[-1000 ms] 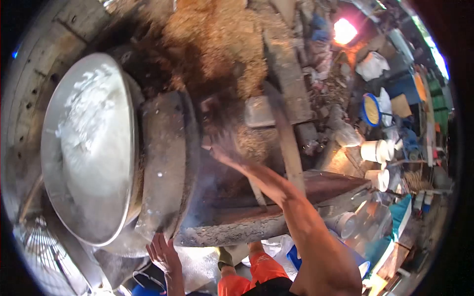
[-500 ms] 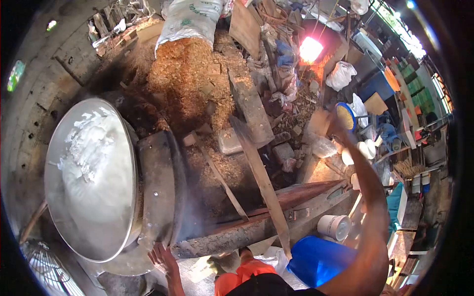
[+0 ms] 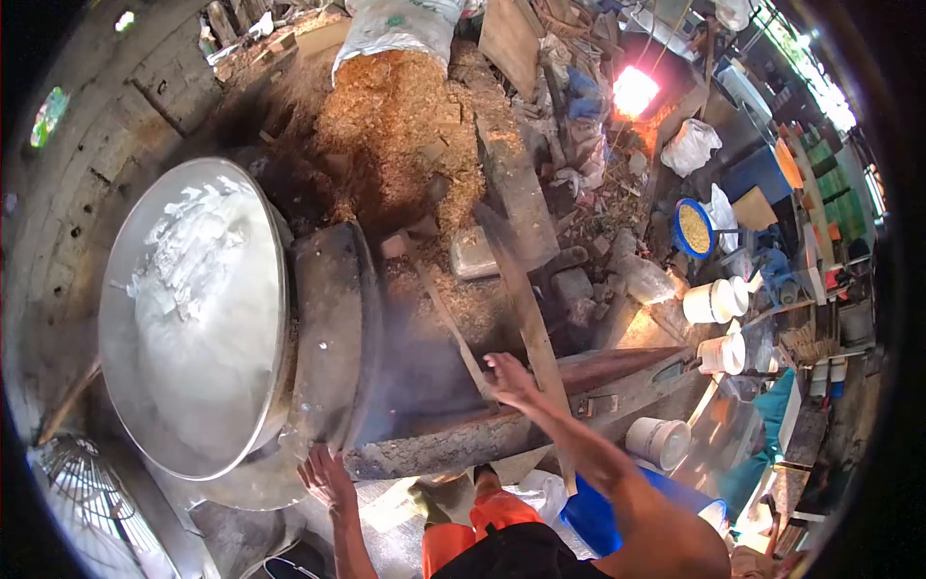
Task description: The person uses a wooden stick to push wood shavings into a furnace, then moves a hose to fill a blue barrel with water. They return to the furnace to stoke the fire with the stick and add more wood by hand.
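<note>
At the lower middle, my left hand [image 3: 328,478] is open with its fingers spread, beside the lower edge of the curved metal plate [image 3: 328,328] and the left end of the concrete ledge [image 3: 444,449]. My right hand [image 3: 509,379] reaches in over the ledge, fingers apart and empty, near a thin wooden stick [image 3: 449,314] and a long wooden plank [image 3: 529,323]. Whether it touches either piece of wood is unclear. On the left stands a large round metal pan [image 3: 207,405] holding a steaming white mass [image 3: 198,261].
A white sack [image 3: 400,27] spills wood shavings [image 3: 391,125] at the top. A bright lamp [image 3: 635,92] glows at upper right. White buckets [image 3: 709,302], a blue basin of grain [image 3: 694,229] and a blue barrel [image 3: 590,516] stand on the right.
My right hand has come down and left from the buckets on the right to the wooden pieces. My left hand stays near the ledge. The view has shifted slightly.
</note>
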Available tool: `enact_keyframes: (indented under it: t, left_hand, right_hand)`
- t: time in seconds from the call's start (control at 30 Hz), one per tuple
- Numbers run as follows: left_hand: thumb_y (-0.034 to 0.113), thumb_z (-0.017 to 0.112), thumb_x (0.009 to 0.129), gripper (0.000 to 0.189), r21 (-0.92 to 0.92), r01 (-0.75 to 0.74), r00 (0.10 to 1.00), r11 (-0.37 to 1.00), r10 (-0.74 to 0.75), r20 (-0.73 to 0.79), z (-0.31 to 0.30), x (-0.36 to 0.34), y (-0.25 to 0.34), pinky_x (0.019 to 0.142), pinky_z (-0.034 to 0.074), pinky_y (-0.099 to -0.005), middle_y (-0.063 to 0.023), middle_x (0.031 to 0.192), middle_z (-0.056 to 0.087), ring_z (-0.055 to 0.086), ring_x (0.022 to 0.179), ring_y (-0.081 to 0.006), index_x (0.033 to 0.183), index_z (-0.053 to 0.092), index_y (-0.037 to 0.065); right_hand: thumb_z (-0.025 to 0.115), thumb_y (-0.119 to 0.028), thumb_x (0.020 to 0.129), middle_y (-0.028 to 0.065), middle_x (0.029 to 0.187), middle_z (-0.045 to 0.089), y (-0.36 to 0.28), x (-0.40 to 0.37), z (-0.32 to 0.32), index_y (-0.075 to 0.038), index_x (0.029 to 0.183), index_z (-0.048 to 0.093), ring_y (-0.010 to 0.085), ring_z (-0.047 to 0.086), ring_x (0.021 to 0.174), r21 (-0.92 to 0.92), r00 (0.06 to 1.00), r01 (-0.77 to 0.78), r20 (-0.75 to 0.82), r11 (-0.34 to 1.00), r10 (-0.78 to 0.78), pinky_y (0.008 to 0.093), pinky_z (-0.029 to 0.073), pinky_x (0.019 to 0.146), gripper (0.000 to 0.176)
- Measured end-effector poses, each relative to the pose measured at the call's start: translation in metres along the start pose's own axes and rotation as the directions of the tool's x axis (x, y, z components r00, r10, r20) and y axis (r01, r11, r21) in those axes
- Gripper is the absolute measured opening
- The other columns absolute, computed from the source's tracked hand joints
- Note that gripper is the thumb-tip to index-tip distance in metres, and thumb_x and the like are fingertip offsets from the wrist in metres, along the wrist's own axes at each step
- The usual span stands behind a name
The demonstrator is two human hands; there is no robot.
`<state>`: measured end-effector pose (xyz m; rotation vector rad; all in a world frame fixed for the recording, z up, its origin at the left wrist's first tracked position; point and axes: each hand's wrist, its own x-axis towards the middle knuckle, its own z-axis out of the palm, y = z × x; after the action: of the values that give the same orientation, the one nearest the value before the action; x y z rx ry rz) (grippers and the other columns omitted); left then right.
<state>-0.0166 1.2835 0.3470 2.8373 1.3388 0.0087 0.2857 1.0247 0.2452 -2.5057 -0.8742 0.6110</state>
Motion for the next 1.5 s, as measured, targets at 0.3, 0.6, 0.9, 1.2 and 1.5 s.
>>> enact_keyframes:
  t: [0.3, 0.6, 0.9, 1.2, 1.5]
  left_hand:
    - [0.015, 0.074, 0.070, 0.041, 0.009, 0.009, 1.000, 1.000, -0.009, 0.019, 0.004, -0.002, -0.004, 0.097, 0.038, -0.0449, -0.0046, 0.110, 0.059, 0.057, 0.101, -0.0240, 0.107, 0.059, 0.008]
    - [0.016, 0.071, 0.073, 0.036, -0.049, 0.017, 1.000, 0.999, -0.018, -0.005, 0.014, -0.003, -0.010, 0.097, 0.039, -0.0463, -0.0054, 0.110, 0.059, 0.057, 0.104, -0.0241, 0.106, 0.060, 0.007]
    - [0.014, 0.071, 0.070, 0.036, -0.078, -0.048, 0.995, 0.996, 0.041, -0.090, 0.015, 0.000, -0.016, 0.094, 0.040, -0.0438, -0.0074, 0.106, 0.059, 0.056, 0.099, -0.0252, 0.103, 0.061, 0.005]
    - [0.018, 0.064, 0.076, 0.029, -0.022, -0.072, 0.993, 0.997, 0.069, -0.096, 0.022, -0.001, -0.023, 0.095, 0.040, -0.0455, -0.0053, 0.107, 0.058, 0.056, 0.101, -0.0227, 0.102, 0.060, 0.007]
    - [0.019, 0.066, 0.072, 0.034, -0.021, -0.021, 0.995, 1.000, 0.019, -0.097, 0.021, 0.001, -0.025, 0.095, 0.039, -0.0460, -0.0068, 0.108, 0.055, 0.054, 0.103, -0.0234, 0.103, 0.059, 0.006]
  right_hand:
    - [0.063, -0.038, 0.083, 0.0183, 0.119, 0.046, -0.031, 0.038, 0.086, -0.001, 0.130, 0.037, 0.0382, 0.047, 0.112, -0.186, 0.929, -0.352, 0.051, 0.917, 0.367, 0.0513, 0.050, 0.081, 0.065]
    - [0.063, -0.029, 0.085, 0.0147, 0.097, 0.063, 0.018, 0.079, 0.107, -0.006, 0.131, 0.037, 0.0187, 0.063, 0.088, 0.413, 0.817, -0.554, 0.433, 0.722, 0.380, 0.0364, 0.055, 0.067, 0.058]
    - [0.046, -0.008, 0.088, 0.0167, 0.065, 0.058, -0.060, 0.116, 0.016, -0.002, 0.140, 0.020, 0.0295, 0.060, 0.052, 0.165, 0.987, 0.015, -0.159, 0.986, 0.011, 0.0383, 0.048, 0.046, 0.059]
    - [0.048, -0.023, 0.091, 0.0231, 0.098, 0.056, -0.031, 0.202, 0.069, -0.005, 0.140, 0.026, 0.0330, 0.059, 0.079, 0.033, 0.985, -0.080, 0.158, 0.996, 0.073, 0.0424, 0.049, 0.064, 0.057]
    - [0.062, -0.004, 0.076, 0.0267, 0.097, 0.057, -0.091, -0.009, -0.047, -0.008, 0.148, 0.010, 0.0412, 0.060, 0.079, -0.258, 0.926, 0.055, 0.376, 0.965, 0.048, 0.0472, 0.051, 0.068, 0.089]
